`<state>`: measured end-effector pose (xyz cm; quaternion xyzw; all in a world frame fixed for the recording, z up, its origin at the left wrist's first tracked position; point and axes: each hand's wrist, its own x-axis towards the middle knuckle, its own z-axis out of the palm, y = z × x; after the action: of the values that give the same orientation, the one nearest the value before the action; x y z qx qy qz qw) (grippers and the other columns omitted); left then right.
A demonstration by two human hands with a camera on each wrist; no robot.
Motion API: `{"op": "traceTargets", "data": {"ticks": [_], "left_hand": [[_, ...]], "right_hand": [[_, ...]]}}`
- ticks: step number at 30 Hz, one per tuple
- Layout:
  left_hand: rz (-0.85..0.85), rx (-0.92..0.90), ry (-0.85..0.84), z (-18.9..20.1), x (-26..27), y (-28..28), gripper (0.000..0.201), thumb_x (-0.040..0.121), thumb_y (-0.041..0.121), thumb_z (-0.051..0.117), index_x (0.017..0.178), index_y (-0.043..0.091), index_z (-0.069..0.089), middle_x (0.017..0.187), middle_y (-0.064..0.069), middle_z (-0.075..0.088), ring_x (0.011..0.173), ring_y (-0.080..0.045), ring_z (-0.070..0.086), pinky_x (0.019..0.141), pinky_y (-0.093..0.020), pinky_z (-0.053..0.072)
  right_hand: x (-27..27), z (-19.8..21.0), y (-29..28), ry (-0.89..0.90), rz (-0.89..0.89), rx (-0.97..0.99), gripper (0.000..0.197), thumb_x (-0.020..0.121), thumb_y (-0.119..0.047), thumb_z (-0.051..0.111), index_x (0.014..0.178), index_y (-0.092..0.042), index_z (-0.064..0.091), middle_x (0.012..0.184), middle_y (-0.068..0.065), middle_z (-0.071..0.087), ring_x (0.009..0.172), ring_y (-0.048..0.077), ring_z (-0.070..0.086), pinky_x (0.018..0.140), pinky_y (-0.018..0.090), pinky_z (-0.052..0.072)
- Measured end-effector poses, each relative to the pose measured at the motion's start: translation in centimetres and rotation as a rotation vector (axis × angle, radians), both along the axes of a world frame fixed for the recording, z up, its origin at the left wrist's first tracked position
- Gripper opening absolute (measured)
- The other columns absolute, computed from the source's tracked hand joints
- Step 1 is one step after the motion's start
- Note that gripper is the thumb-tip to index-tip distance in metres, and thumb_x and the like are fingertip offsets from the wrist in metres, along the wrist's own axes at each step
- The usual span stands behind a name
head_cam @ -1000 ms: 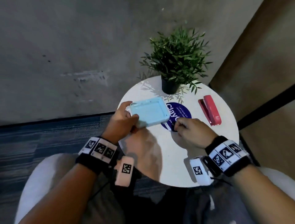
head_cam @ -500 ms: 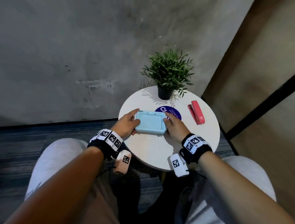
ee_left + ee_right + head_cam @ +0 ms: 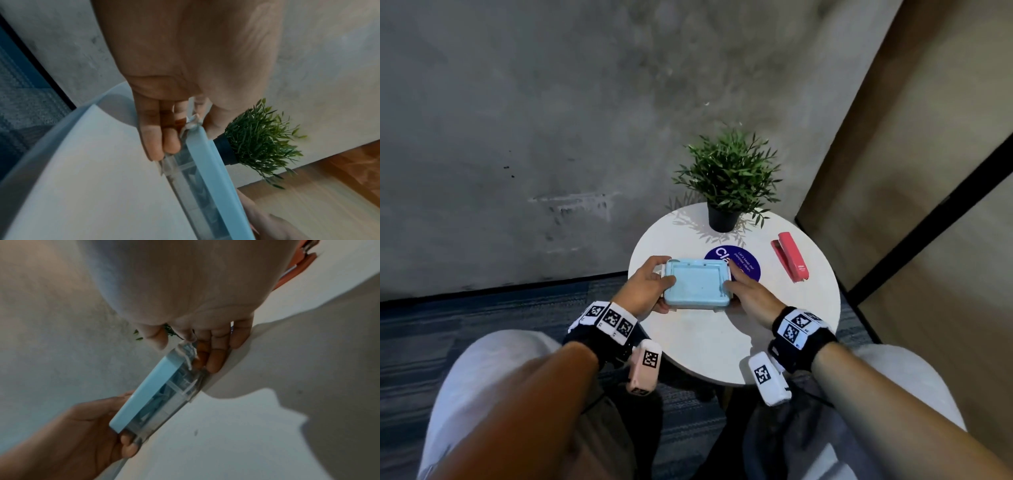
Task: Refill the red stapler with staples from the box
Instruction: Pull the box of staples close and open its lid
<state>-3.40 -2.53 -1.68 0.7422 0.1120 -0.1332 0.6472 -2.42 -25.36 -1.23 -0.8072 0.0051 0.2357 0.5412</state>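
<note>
**Both hands on the box, stapler waiting at the side**

Right now you're holding the light-blue box (image 3: 695,285) w/ both hands, low over the round white bench (image 3: 709,346), near its middle. Your left hand (image 3: 645,287) is gripping the box's left end: thumb lying on the lid's edge, fingers curled under the base, as the left wrist view is showing (image 3: 162,138). Your right hand (image 3: 748,296) is gripping the right end the same way, w/ fingertips (image 3: 213,360) tucked under the clear base. The lid is sitting closed on top; white side latches are showing at both ends, but whether they're clipped can't be told. Thru the clear wall, compartments & some pale-blue contents are showing, too blurred to identify.

The red stapler (image 3: 790,256) is lying flat on the bench's right side, well apart from the box & from both hands, untouched. A potted plant (image 3: 727,180) is standing at the bench's far edge, and a round purple sticker (image 3: 743,262) is peeking out just behind the box, partly covered by your right hand.
</note>
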Motion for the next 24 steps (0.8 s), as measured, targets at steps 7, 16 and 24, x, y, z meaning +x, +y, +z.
{"op": "traceTargets", "data": {"ticks": [7, 16, 24], "left_hand": [[0.03, 0.057, 0.001, 0.3, 0.7, -0.4, 0.038, 0.098, 0.006, 0.029, 0.117, 0.023, 0.057, 0.091, -0.014, 0.062, 0.049, -0.028, 0.064, 0.05, -0.033, 0.049], [-0.256, 0.819, -0.237, 2.2, 0.3, -0.4, 0.033, 0.101, 0.045, 0.04, 0.123, 0.024, 0.053, 0.113, -0.007, 0.056, 0.114, -0.033, 0.057, 0.093, -0.042, 0.046], [-0.542, 0.907, -0.147, 1.7, 0.0, -0.2, 0.126, 0.063, 0.062, 0.08, 0.158, 0.021, 0.006, 0.158, -0.004, 0.024, 0.139, -0.026, 0.038, 0.112, -0.04, 0.036]], "right_hand": [[2.0, 0.0, -0.8, -0.235, 0.25, -0.329, 0.039, 0.103, -0.027, 0.041, 0.141, -0.018, 0.046, 0.131, 0.009, 0.064, 0.113, 0.026, 0.062, 0.097, 0.043, 0.05], [2.0, 0.6, -1.0, -0.266, 0.275, -0.266, 0.041, 0.104, -0.023, 0.041, 0.146, -0.023, 0.044, 0.135, 0.002, 0.063, 0.12, 0.02, 0.06, 0.1, 0.036, 0.048], [2.2, 0.5, -1.3, -0.214, 0.288, -0.222, 0.056, 0.102, -0.024, 0.051, 0.154, -0.028, 0.03, 0.096, 0.016, 0.066, 0.089, 0.015, 0.067, 0.08, 0.021, 0.048]]}}
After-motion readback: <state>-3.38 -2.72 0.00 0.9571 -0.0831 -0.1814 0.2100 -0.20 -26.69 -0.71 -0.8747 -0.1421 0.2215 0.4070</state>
